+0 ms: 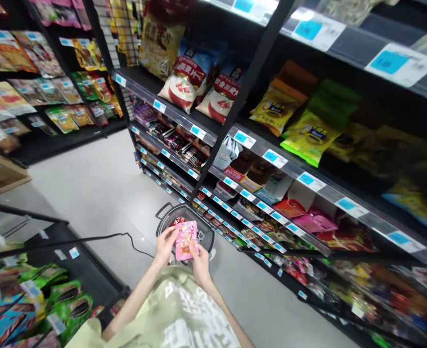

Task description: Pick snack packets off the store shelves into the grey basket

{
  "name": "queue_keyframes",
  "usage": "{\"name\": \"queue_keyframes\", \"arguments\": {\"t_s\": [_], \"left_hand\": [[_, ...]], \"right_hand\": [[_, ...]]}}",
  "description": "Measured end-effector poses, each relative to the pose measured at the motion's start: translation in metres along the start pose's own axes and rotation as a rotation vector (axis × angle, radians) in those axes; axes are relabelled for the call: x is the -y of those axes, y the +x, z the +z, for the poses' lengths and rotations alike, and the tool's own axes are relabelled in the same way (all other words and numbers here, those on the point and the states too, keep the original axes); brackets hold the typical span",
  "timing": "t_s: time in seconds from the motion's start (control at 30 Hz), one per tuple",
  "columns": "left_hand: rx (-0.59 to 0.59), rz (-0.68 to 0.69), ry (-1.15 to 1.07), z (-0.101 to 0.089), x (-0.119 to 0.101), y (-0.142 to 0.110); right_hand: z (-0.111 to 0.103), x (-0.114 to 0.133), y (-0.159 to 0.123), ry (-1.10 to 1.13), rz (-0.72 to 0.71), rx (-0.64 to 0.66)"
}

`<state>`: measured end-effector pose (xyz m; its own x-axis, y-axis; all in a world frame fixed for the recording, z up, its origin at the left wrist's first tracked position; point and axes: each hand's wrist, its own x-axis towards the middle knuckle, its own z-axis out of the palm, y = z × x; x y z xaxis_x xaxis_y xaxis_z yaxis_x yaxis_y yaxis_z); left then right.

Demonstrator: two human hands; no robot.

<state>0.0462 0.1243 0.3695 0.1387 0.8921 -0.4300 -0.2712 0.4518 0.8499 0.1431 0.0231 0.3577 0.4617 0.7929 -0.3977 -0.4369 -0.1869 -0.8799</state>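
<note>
Both my hands hold a small pink snack packet [185,243] in front of my chest. My left hand [165,244] pinches its upper left edge with closed fingers. My right hand [200,262] grips its lower right corner. Just beyond the packet, a black shopping basket [202,224] sits on the floor with a few packets inside.
Dark store shelves [213,137] full of snack bags and blue price tags run along the right. More shelves stand at the far left and a low rack [50,290] with green packets at the near left. A black cable [90,239] crosses the grey floor.
</note>
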Motion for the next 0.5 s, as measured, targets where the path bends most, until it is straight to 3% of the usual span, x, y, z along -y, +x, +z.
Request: {"name": "queue_keyframes", "arguments": {"t_s": [0.13, 0.4, 0.5], "left_hand": [[0.079, -0.169, -0.083, 0.01, -0.002, 0.001], [0.219, -0.323, -0.067, 0.011, 0.018, 0.006], [0.222, -0.321, -0.075, 0.015, 0.022, 0.003]], "right_hand": [[-0.006, 0.006, 0.006, 0.271, 0.056, -0.085], [-0.037, -0.011, 0.015, 0.404, 0.195, -0.178], [-0.045, -0.002, 0.013, 0.347, 0.14, -0.15]]}}
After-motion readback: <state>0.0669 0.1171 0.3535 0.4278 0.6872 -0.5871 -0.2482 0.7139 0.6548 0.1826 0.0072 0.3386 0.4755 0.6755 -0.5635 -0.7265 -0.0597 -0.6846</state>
